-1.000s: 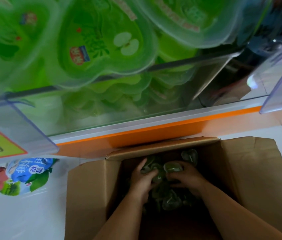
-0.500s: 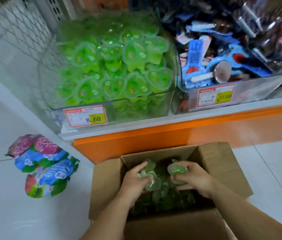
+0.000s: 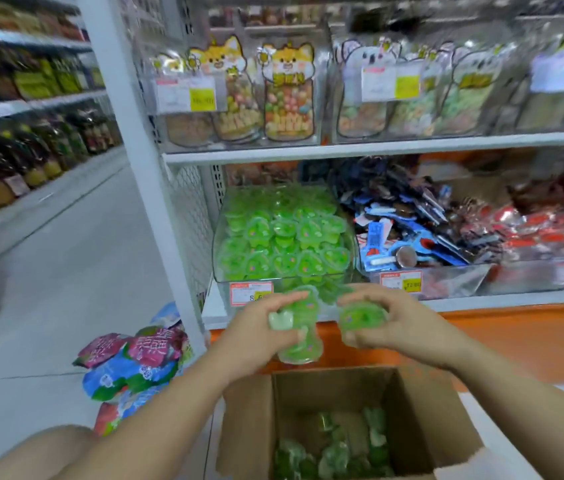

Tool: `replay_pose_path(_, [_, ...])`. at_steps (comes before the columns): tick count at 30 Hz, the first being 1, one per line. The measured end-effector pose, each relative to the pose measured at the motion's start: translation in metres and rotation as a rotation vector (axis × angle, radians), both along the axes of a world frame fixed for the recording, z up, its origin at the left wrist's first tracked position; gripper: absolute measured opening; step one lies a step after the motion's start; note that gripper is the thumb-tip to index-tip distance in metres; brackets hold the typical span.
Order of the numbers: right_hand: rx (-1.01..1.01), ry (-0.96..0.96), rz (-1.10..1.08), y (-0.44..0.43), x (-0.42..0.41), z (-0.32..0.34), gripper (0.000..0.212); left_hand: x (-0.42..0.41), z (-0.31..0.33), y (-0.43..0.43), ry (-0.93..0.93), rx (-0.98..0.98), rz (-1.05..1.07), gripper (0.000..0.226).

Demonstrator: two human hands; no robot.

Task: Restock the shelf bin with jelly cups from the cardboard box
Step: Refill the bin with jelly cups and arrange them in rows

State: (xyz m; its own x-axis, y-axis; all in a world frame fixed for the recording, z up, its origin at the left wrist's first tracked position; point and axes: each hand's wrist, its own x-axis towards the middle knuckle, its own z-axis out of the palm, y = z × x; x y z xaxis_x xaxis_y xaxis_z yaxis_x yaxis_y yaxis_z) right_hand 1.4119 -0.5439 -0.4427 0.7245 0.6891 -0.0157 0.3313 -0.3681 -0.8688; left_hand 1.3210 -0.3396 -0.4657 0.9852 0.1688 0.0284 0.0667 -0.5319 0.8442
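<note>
Green jelly cups [image 3: 299,336] sit bunched in the left hand [image 3: 256,329], its fingers curled round them, just above the cardboard box [image 3: 249,407]. Also above the box, the right hand [image 3: 401,323] pinches another cup [image 3: 361,317] between curled fingers and thumb. Loose cups [image 3: 336,448] lie inside the box. Beyond the box, the shelf bin [image 3: 220,247] is heaped with the same green cups.

Animal-shaped snack pouches [image 3: 287,95] stand on the upper shelf [image 3: 377,148]. Below, blue-wrapped items [image 3: 375,237] lie piled beside red packets [image 3: 543,230]. Pink, blue and green bags [image 3: 128,372] lie heaped on the floor [image 3: 48,271] near the white upright [image 3: 152,188]. Blurred bottles [image 3: 38,168] line the shelving at far left.
</note>
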Motion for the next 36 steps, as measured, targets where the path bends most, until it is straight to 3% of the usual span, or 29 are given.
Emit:
replay_pose_path(5, [0.019,-0.472,-0.006,0.038,0.033,0.044,0.041,0.006,0.039,0.019,-0.127,-0.047,0.073,0.053])
replay_pose_path(10, [0.041,-0.652,-0.09,0.087,0.089,0.047,0.042,0.038,0.055,0.04,-0.241,-0.086,0.189,0.053])
replay_pose_path(17, [-0.055,-0.667,-0.074,0.12,0.15,0.041,0.047,0.107,0.075,0.07,-0.307,0.089,0.247,0.055])
replay_pose_path(23, [-0.092,-0.649,0.05,0.134,0.181,0.043,0.047,0.147,0.077,0.088,-0.235,-0.101,0.35,0.052])
replay_pose_path(28, [-0.16,-0.638,0.12,0.145,0.191,0.044,0.048,0.153,0.071,0.093,-0.234,-0.051,0.417,0.049])
replay_pose_path(32, [-0.315,-0.646,0.137,0.152,0.194,0.044,0.054,0.155,0.073,0.092,-0.272,-0.013,0.439,0.04])
replay_pose_path(36, [-0.445,-0.705,0.136,0.156,0.195,0.045,0.056,0.156,0.071,0.092,-0.307,0.089,0.448,0.046])
